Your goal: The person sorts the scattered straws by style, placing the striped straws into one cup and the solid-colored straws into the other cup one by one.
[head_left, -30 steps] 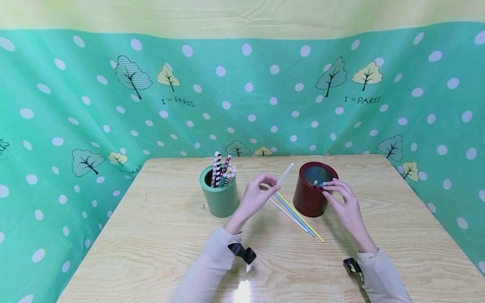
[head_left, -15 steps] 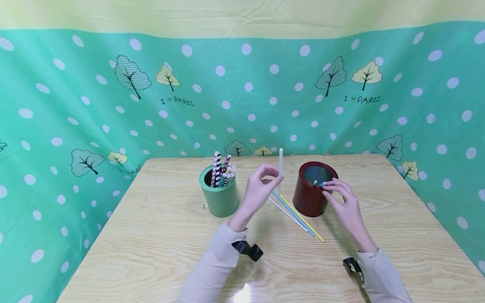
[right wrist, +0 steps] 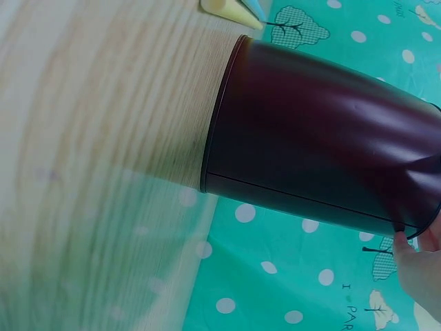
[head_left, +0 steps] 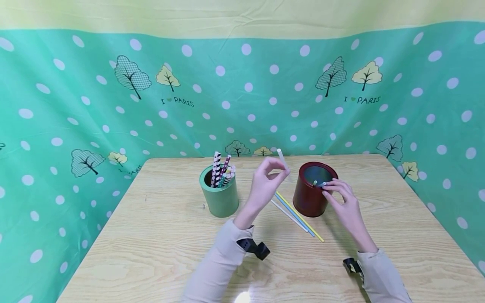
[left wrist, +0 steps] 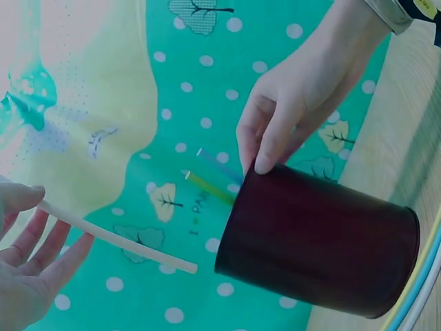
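Observation:
My left hand [head_left: 264, 182] pinches a white straw [left wrist: 134, 245] between thumb and fingers, up in the air to the left of a dark red can [head_left: 307, 198]. In the left wrist view the straw's free end points toward the can's mouth, apart from it. My right hand [head_left: 345, 206] holds the can by its near right rim, thumb on the outer wall. A green straw [left wrist: 207, 187] and a blue straw [left wrist: 217, 164] stick out of the can beside those fingers. Their lower parts are hidden inside.
Yellow [head_left: 319, 237], blue [head_left: 308, 229] and white [head_left: 301, 226] straws lie on the wooden table [head_left: 151, 252] in front of the can. A green can [head_left: 221, 202] with several patterned straws [head_left: 216, 170] stands at the left. A polka-dot cloth [head_left: 246, 101] hangs behind.
My left hand has risen and shifted right toward the red can. The white straw swung from leaning right to upright, then to leaning left. My right hand and the can stay put.

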A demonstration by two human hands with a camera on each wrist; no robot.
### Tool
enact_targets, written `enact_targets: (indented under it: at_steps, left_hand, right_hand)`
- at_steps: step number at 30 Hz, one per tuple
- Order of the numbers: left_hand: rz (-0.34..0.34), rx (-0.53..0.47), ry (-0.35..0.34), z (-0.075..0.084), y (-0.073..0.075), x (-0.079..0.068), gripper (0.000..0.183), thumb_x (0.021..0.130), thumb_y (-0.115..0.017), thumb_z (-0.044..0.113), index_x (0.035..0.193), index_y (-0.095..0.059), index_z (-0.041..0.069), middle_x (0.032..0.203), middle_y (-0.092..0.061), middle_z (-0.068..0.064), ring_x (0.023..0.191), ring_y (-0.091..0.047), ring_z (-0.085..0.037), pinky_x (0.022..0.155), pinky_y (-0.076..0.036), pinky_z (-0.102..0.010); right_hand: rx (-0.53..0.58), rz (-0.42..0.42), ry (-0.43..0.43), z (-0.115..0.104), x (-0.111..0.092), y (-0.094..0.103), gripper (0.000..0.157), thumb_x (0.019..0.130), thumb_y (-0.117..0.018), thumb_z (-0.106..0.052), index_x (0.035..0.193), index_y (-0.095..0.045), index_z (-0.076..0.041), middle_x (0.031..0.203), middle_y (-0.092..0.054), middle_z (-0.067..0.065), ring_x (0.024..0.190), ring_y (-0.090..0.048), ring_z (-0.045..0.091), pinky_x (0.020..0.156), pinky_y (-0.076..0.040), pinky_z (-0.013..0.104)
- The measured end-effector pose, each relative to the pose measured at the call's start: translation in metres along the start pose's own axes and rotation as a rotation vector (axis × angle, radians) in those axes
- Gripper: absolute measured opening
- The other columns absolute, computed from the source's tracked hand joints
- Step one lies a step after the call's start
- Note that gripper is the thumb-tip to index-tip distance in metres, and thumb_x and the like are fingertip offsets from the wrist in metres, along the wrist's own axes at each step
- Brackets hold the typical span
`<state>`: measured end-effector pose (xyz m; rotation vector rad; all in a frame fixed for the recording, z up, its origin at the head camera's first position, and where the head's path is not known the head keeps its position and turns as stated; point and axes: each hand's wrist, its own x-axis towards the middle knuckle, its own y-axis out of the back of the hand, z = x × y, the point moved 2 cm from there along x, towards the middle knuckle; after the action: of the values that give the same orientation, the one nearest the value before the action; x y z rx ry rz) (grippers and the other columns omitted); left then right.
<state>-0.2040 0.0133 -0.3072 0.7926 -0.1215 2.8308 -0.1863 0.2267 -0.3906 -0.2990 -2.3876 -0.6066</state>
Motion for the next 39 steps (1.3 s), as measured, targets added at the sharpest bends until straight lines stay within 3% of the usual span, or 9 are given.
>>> enact_targets:
  at_steps: [5, 14, 23, 30, 35, 39]
  left_hand:
    - [-0.021, -0.032, -0.014, 0.002, -0.006, 0.001, 0.015, 0.079, -0.057, -0.009, 0.091, -0.048, -0.011, 0.091, -0.054, -0.026, 0.088, -0.056, -0.031, 0.076, -0.05, -0.032]
    - [-0.05, -0.113, -0.015, -0.001, -0.02, 0.004, 0.015, 0.079, -0.055, -0.012, 0.091, -0.046, -0.014, 0.092, -0.052, -0.031, 0.09, -0.053, -0.039, 0.078, -0.049, -0.032]
    - [-0.08, -0.114, -0.006, -0.009, -0.031, 0.005, 0.014, 0.08, -0.055, -0.012, 0.092, -0.047, -0.012, 0.092, -0.053, -0.029, 0.089, -0.053, -0.039, 0.078, -0.049, -0.034]
    - [-0.098, -0.106, 0.009, -0.015, -0.036, 0.004, 0.014, 0.081, -0.055, -0.01, 0.093, -0.049, -0.012, 0.092, -0.053, -0.028, 0.09, -0.054, -0.038, 0.077, -0.05, -0.028]
    - [-0.117, -0.097, 0.02, -0.019, -0.039, 0.003, 0.014, 0.081, -0.054, -0.009, 0.094, -0.049, -0.012, 0.094, -0.052, -0.028, 0.09, -0.054, -0.035, 0.076, -0.049, -0.026]
    - [-0.109, -0.083, 0.042, -0.023, -0.042, 0.003, 0.014, 0.081, -0.055, -0.008, 0.094, -0.05, -0.012, 0.094, -0.053, -0.027, 0.088, -0.056, -0.025, 0.076, -0.049, -0.024]
  right_hand:
    - [-0.008, -0.004, -0.013, 0.021, -0.002, 0.0, 0.019, 0.075, -0.063, 0.01, 0.092, -0.064, 0.003, 0.101, -0.056, 0.014, 0.114, -0.038, 0.009, 0.096, -0.026, 0.012]
    - [0.017, 0.003, -0.024, 0.031, -0.005, -0.001, 0.014, 0.08, -0.064, -0.006, 0.093, -0.065, -0.002, 0.104, -0.056, -0.002, 0.115, -0.038, 0.007, 0.096, -0.027, 0.013]
    - [-0.006, 0.0, -0.017, 0.026, -0.002, -0.001, 0.018, 0.076, -0.063, 0.007, 0.093, -0.064, 0.002, 0.104, -0.056, 0.014, 0.113, -0.038, 0.004, 0.096, -0.026, 0.011]
    - [-0.007, -0.001, -0.014, 0.006, 0.0, 0.0, 0.017, 0.076, -0.061, 0.01, 0.093, -0.063, 0.006, 0.103, -0.055, 0.021, 0.113, -0.038, 0.007, 0.096, -0.025, 0.01]
    - [-0.018, -0.004, -0.022, 0.017, -0.001, 0.0, 0.018, 0.076, -0.062, 0.009, 0.093, -0.064, 0.004, 0.104, -0.055, 0.018, 0.113, -0.037, 0.003, 0.095, -0.025, 0.011]
    - [-0.015, 0.0, -0.011, 0.025, -0.002, 0.0, 0.019, 0.075, -0.064, 0.007, 0.093, -0.065, 0.001, 0.104, -0.056, 0.015, 0.113, -0.038, 0.003, 0.096, -0.025, 0.012]
